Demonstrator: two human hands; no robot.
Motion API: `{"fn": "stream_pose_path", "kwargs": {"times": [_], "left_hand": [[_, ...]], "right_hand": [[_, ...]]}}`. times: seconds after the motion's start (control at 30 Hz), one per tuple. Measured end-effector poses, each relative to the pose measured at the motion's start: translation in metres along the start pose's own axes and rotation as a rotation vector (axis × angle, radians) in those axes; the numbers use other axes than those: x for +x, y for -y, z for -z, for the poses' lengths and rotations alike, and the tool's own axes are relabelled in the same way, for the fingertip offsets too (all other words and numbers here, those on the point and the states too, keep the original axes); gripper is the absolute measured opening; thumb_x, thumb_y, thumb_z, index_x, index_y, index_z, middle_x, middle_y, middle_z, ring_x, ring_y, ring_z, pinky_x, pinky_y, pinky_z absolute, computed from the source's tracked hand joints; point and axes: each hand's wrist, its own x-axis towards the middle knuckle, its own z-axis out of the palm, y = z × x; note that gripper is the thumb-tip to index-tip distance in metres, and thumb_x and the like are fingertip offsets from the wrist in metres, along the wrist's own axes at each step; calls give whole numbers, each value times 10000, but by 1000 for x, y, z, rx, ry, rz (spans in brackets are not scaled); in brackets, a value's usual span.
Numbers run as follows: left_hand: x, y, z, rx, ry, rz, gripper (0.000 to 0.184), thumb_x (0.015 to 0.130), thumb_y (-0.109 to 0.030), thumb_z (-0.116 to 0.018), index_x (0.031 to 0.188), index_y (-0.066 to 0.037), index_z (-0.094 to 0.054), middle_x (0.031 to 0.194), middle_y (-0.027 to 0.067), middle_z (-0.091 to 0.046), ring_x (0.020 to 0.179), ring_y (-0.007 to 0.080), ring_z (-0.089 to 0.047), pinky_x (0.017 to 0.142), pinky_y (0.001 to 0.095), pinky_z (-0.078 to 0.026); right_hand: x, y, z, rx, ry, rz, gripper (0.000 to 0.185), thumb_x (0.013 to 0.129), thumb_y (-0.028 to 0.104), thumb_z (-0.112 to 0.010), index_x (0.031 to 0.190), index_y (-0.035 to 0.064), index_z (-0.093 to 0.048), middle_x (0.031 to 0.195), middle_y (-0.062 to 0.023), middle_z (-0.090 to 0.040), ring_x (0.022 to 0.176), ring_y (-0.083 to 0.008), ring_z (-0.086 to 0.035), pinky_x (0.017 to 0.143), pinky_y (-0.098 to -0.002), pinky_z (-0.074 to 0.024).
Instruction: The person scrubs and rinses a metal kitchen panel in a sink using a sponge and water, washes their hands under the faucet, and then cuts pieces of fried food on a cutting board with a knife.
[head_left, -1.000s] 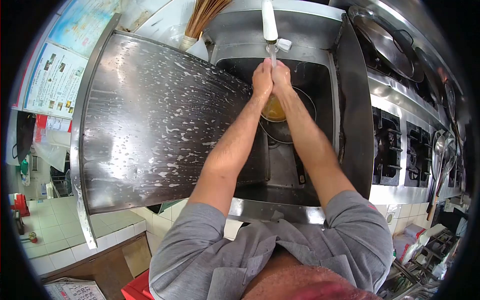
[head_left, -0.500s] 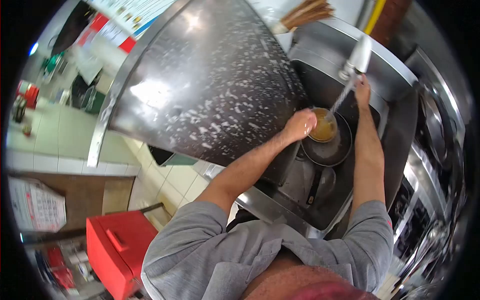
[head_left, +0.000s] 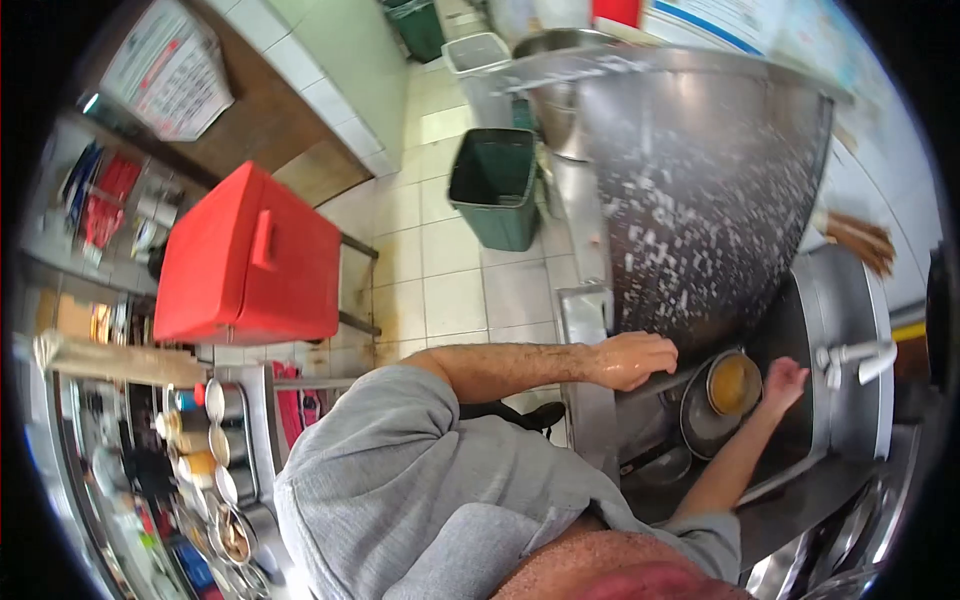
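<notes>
A large speckled metal pan (head_left: 690, 210) with white flecks stands tilted, its lower end in the sink (head_left: 803, 330). My left hand (head_left: 635, 361) has its fingers curled over the pan's lower edge. In the sink, a bowl (head_left: 735, 386) of yellowish liquid rests inside a dark frying pan (head_left: 703, 435). Just right of the bowl is my right hand (head_left: 785, 384), apart from it, fingers loosely bent and no object visible in them. The white faucet (head_left: 862, 361) lies beyond that hand, and I see no stream from it now.
A green bin (head_left: 494, 190) stands on the tiled floor, with a pale bin (head_left: 476, 55) behind it. To the left is a red cool box (head_left: 250, 262) on a stand. Pots (head_left: 225, 440) line a shelf at lower left. A straw brush (head_left: 858, 243) sits behind the sink.
The view has swung left. My left hand has left the bowl and moved to the large pan's edge. My right hand has come away from the faucet, and the running water has stopped.
</notes>
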Motion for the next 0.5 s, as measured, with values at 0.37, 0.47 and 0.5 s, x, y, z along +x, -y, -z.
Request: {"fn": "stream_pose_path", "kwargs": {"times": [0.37, 0.47, 0.5], "left_hand": [[-132, -19, 126, 821, 161, 200, 656, 662, -311, -694, 1230, -81, -460, 1293, 118, -429, 1272, 273, -342, 1043, 568, -217], [-173, 33, 153, 553, -26, 583, 418, 689, -286, -640, 1026, -75, -511, 1041, 93, -525, 1087, 290, -481, 927, 518, -370], [-190, 43, 169, 573, -42, 596, 418, 689, -286, -640, 1026, -75, -511, 1041, 93, -525, 1087, 290, -481, 927, 518, -370]], "right_hand": [[-201, -383, -353, -63, 52, -649, 575, 916, 471, -432, 1215, -21, -432, 1229, -183, -492, 1138, -280, -481, 984, -409, -369], [-197, -466, -403, -372, 216, -796, 411, 901, 354, -535, 1123, 9, -501, 1131, -155, -548, 1070, -240, -522, 940, -359, -404], [-194, -497, -410, -545, 220, -745, 329, 877, 279, -575, 1072, 19, -527, 1077, -131, -564, 1029, -215, -535, 911, -340, -417]]}}
